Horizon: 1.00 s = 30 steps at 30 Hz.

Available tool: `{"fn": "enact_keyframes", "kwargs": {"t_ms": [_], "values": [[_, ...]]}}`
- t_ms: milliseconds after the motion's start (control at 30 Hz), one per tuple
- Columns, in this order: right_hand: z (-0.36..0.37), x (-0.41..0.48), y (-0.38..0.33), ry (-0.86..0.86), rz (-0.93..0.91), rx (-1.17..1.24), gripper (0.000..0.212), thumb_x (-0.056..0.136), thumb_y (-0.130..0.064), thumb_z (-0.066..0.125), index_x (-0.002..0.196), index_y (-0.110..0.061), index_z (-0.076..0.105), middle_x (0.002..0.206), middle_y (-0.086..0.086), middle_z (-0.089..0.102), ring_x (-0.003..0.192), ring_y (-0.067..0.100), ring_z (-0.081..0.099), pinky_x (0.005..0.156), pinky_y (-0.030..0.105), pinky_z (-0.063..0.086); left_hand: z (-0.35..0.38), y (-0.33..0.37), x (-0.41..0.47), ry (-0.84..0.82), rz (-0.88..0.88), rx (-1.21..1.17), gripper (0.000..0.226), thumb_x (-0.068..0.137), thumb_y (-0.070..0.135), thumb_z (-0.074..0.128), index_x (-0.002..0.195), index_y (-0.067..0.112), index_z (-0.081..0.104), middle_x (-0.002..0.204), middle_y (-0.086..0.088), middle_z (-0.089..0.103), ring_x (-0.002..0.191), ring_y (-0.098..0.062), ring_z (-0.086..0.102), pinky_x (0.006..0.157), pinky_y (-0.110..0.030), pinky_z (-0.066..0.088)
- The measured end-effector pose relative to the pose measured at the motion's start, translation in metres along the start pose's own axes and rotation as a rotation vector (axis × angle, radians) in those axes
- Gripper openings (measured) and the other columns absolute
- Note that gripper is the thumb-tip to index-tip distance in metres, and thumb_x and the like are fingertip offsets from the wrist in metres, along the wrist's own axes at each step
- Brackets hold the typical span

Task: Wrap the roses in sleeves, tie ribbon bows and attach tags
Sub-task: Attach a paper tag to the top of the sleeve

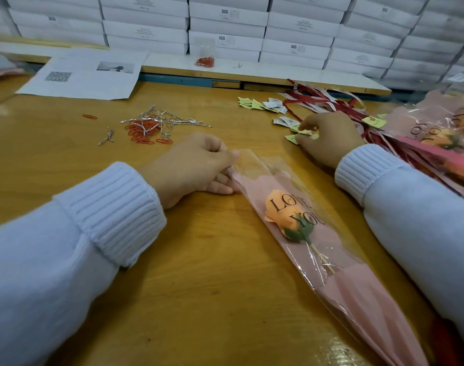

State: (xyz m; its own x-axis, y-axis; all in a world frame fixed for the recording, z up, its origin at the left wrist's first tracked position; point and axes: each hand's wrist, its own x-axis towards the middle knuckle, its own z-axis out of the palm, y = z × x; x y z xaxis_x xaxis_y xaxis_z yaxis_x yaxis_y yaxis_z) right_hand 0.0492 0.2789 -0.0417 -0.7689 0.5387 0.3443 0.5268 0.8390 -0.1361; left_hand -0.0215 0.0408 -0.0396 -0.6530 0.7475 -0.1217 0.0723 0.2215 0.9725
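Sleeve point(357, 294) with rose point(283, 210), on counter point(199, 260): left grip point(191, 167) pinched its mouth; right grip point(328, 136) on tags point(291, 138), closure unclear. Risk: overlapping tags lifting together.

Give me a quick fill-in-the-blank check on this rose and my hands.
1. The left hand pinches the sleeve holding a rose coloured ___.
2. The sleeve's print reads LOVE ___.
3. The right hand touches ___ tags.
Missing: orange; YOU; yellow.
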Motion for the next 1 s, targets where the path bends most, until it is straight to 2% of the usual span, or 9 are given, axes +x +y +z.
{"fn": "enact_keyframes", "kwargs": {"t_ms": [200, 333, 400, 533, 633, 733, 800, 900, 1000], "values": [[0.005, 0.002, -0.003, -0.087, -0.028, -0.188, 0.042, 0.094, -0.047, 0.047, 0.114, -0.015, 0.065, 0.114, 0.009, 0.059, 0.112, 0.028, 0.047, 0.092, 0.042, 0.044, -0.001, 0.0, 0.0, -0.002, 0.002, 0.008, 0.021, 0.095, 0.019, 0.055, 0.08, 0.005, 0.054, 0.068, -0.01, 0.072, 0.065, -0.018, 0.072, 0.053, -0.02, 0.055], [0.006, 0.003, -0.002, -0.023, 0.049, -0.03, 0.048, 0.098, -0.043, 0.041, 0.092, -0.004, 0.068, 0.09, 0.013, 0.064, 0.086, 0.026, 0.058, 0.081, 0.038, 0.049, -0.001, 0.0, 0.0, -0.003, 0.007, 0.01, 0.021, 0.095, 0.02, 0.056, 0.079, 0.006, 0.053, 0.069, -0.01, 0.072, 0.067, -0.019, 0.072, 0.056, -0.022, 0.057], [0.005, 0.004, 0.0, 0.008, 0.057, -0.031, 0.039, 0.094, -0.042, 0.05, 0.104, -0.01, 0.069, 0.1, 0.011, 0.066, 0.096, 0.026, 0.058, 0.086, 0.038, 0.049, -0.001, 0.0, 0.0, -0.004, 0.009, 0.005, 0.02, 0.095, 0.019, 0.055, 0.08, 0.006, 0.053, 0.068, -0.01, 0.071, 0.067, -0.018, 0.072, 0.056, -0.022, 0.057], [0.006, 0.005, 0.004, -0.137, 0.11, -0.089, 0.042, 0.088, -0.05, 0.057, 0.12, -0.024, 0.062, 0.124, 0.01, 0.055, 0.118, 0.029, 0.047, 0.098, 0.046, 0.044, -0.001, 0.001, -0.001, -0.01, 0.007, 0.007, 0.019, 0.095, 0.019, 0.055, 0.084, 0.003, 0.055, 0.066, -0.009, 0.071, 0.063, -0.016, 0.071, 0.052, -0.019, 0.055], [0.006, 0.007, 0.005, -0.139, 0.123, 0.055, 0.032, 0.086, -0.044, 0.062, 0.111, -0.024, 0.062, 0.119, 0.004, 0.057, 0.114, 0.024, 0.049, 0.093, 0.04, 0.045, -0.001, 0.001, -0.001, -0.011, 0.0, 0.014, 0.019, 0.095, 0.02, 0.055, 0.085, 0.003, 0.055, 0.066, -0.008, 0.072, 0.063, -0.016, 0.071, 0.051, -0.019, 0.054], [0.003, 0.001, 0.004, -0.089, 0.118, 0.272, 0.012, 0.085, -0.03, 0.068, 0.092, -0.024, 0.06, 0.1, -0.004, 0.06, 0.087, 0.012, 0.053, 0.071, 0.025, 0.041, 0.0, 0.0, 0.0, -0.003, 0.008, 0.009, 0.02, 0.095, 0.019, 0.055, 0.08, 0.005, 0.055, 0.066, -0.008, 0.071, 0.064, -0.017, 0.071, 0.053, -0.02, 0.056], [-0.001, -0.004, 0.001, -0.081, 0.116, 0.406, 0.005, 0.087, -0.024, 0.066, 0.086, -0.024, 0.061, 0.09, -0.003, 0.063, 0.075, 0.01, 0.056, 0.064, 0.02, 0.043, 0.0, -0.001, 0.0, -0.001, 0.015, 0.001, 0.021, 0.095, 0.019, 0.055, 0.077, 0.006, 0.054, 0.067, -0.01, 0.071, 0.064, -0.017, 0.071, 0.055, -0.022, 0.057], [-0.01, -0.013, -0.007, -0.034, 0.106, 0.552, 0.006, 0.088, -0.019, 0.065, 0.086, -0.025, 0.063, 0.081, -0.004, 0.065, 0.069, 0.006, 0.06, 0.057, 0.016, 0.045, 0.0, -0.001, 0.0, -0.004, 0.02, 0.005, 0.022, 0.095, 0.019, 0.055, 0.077, 0.006, 0.054, 0.067, -0.01, 0.071, 0.064, -0.017, 0.071, 0.054, -0.021, 0.056], [-0.027, -0.02, -0.02, -0.031, 0.114, 0.784, 0.017, 0.088, -0.01, 0.063, 0.102, -0.022, 0.066, 0.077, -0.001, 0.068, 0.055, -0.001, 0.061, 0.051, 0.008, 0.046, 0.0, 0.0, -0.001, 0.018, 0.031, 0.014, 0.02, 0.094, 0.019, 0.057, 0.078, 0.006, 0.055, 0.072, -0.012, 0.071, 0.065, -0.019, 0.072, 0.053, -0.02, 0.055]]}}
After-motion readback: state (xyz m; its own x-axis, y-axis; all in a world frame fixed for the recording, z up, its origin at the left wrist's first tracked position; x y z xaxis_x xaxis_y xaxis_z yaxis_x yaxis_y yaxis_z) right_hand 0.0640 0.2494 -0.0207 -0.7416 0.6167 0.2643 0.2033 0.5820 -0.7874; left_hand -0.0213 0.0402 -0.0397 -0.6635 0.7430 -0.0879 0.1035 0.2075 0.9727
